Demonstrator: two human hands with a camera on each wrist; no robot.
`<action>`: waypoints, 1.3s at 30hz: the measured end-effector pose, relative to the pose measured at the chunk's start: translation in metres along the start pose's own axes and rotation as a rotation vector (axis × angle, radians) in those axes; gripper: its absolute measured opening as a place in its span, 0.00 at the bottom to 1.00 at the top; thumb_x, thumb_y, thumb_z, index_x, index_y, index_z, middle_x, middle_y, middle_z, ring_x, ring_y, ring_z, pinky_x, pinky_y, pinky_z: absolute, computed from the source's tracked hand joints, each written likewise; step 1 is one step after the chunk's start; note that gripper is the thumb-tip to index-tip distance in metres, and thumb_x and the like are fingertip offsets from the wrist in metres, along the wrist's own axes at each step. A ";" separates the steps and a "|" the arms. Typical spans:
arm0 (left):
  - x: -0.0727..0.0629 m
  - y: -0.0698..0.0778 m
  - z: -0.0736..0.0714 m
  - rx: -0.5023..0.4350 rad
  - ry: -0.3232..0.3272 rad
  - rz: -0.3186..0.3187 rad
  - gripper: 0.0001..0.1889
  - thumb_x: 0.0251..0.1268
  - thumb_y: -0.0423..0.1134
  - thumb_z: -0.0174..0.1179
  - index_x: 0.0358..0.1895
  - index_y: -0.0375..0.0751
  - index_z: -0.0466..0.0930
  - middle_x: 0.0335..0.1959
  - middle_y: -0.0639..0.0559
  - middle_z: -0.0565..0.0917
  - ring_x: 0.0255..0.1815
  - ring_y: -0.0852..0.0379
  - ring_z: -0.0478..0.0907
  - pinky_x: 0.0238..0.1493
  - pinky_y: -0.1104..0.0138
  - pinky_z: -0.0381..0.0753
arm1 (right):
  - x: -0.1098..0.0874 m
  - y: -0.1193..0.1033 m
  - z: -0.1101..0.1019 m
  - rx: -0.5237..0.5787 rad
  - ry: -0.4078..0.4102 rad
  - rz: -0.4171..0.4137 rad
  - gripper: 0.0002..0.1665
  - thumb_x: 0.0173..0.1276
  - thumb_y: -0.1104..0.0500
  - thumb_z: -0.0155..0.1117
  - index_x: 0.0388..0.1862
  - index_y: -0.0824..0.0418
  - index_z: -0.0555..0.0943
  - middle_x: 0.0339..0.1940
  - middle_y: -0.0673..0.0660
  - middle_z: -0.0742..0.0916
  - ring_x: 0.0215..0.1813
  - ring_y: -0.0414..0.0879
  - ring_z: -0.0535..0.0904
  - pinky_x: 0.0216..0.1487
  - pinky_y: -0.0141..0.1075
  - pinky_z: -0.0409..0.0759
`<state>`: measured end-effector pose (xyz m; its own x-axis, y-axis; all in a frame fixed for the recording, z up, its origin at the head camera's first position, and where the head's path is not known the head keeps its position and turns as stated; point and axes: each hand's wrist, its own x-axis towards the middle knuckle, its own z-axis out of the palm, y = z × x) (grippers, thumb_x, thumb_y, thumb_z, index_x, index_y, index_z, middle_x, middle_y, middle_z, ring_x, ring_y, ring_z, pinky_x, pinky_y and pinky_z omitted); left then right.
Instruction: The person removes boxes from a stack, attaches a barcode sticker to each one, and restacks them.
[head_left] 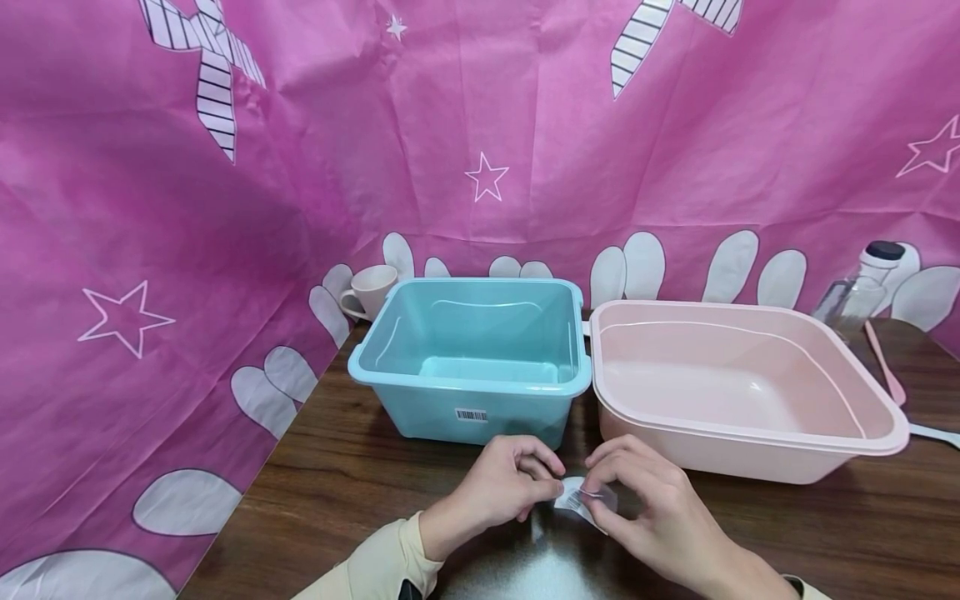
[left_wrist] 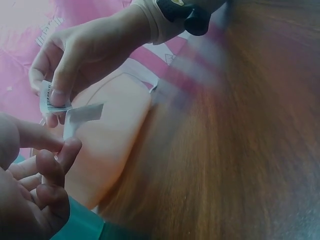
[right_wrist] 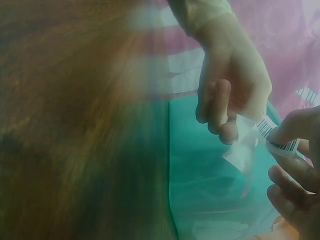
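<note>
In the head view my left hand point(head_left: 502, 483) and right hand point(head_left: 660, 504) meet above the table, in front of the blue basin point(head_left: 420, 408). Thumb and finger of the right hand pinch a barcode sticker point(right_wrist: 285, 144), which curls at one end. A white backing paper point(right_wrist: 242, 147) is pinched by the left fingertips, and its free part hangs bent. The two pieces sit edge to edge; whether they are still joined is hard to tell. Another barcode label point(head_left: 471, 415) is stuck flat on the blue basin's front wall.
Right of the blue basin stands a pink basin point(head_left: 720, 446), its rim close to the blue one. A white mug point(head_left: 370, 290) stands behind at left. At the far right are a clear bottle with a black cap point(head_left: 858, 292) and a pink-handled utensil point(head_left: 885, 364).
</note>
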<state>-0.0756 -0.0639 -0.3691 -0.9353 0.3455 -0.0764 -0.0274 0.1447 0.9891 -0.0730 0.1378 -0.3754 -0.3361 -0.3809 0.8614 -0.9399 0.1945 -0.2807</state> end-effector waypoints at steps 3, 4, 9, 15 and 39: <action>0.000 0.000 0.000 0.006 -0.001 -0.007 0.06 0.54 0.21 0.65 0.36 0.25 0.83 0.22 0.43 0.85 0.07 0.65 0.62 0.12 0.73 0.65 | 0.000 0.000 0.000 -0.002 0.005 -0.003 0.13 0.74 0.54 0.58 0.30 0.57 0.81 0.33 0.51 0.85 0.43 0.41 0.80 0.45 0.23 0.76; 0.000 0.000 0.000 0.011 -0.001 -0.007 0.06 0.54 0.21 0.65 0.35 0.25 0.83 0.22 0.42 0.85 0.07 0.65 0.62 0.12 0.73 0.66 | 0.001 0.000 0.000 0.000 0.006 -0.004 0.13 0.74 0.54 0.58 0.31 0.57 0.81 0.33 0.51 0.85 0.42 0.41 0.80 0.45 0.23 0.77; 0.001 -0.002 0.000 0.034 -0.006 -0.013 0.05 0.54 0.22 0.66 0.34 0.28 0.83 0.22 0.42 0.85 0.07 0.64 0.63 0.12 0.73 0.66 | 0.001 0.001 -0.001 0.003 0.009 -0.007 0.12 0.74 0.54 0.59 0.31 0.57 0.82 0.35 0.50 0.85 0.43 0.40 0.80 0.47 0.22 0.77; 0.001 -0.005 0.000 0.074 -0.019 -0.029 0.04 0.56 0.23 0.67 0.34 0.32 0.84 0.22 0.43 0.85 0.08 0.62 0.64 0.12 0.73 0.66 | 0.002 0.000 -0.001 -0.037 0.011 0.026 0.15 0.75 0.50 0.58 0.30 0.56 0.82 0.34 0.49 0.85 0.43 0.39 0.80 0.46 0.22 0.77; -0.002 -0.007 -0.004 0.459 -0.188 0.004 0.05 0.56 0.30 0.70 0.31 0.42 0.84 0.14 0.63 0.79 0.08 0.71 0.69 0.13 0.75 0.73 | -0.002 0.004 -0.003 -0.011 0.025 0.090 0.16 0.74 0.48 0.61 0.33 0.58 0.82 0.34 0.50 0.85 0.40 0.37 0.80 0.46 0.20 0.77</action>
<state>-0.0744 -0.0690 -0.3755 -0.8539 0.5025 -0.1356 0.1743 0.5217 0.8351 -0.0755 0.1419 -0.3769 -0.4178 -0.3391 0.8429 -0.9050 0.2367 -0.3534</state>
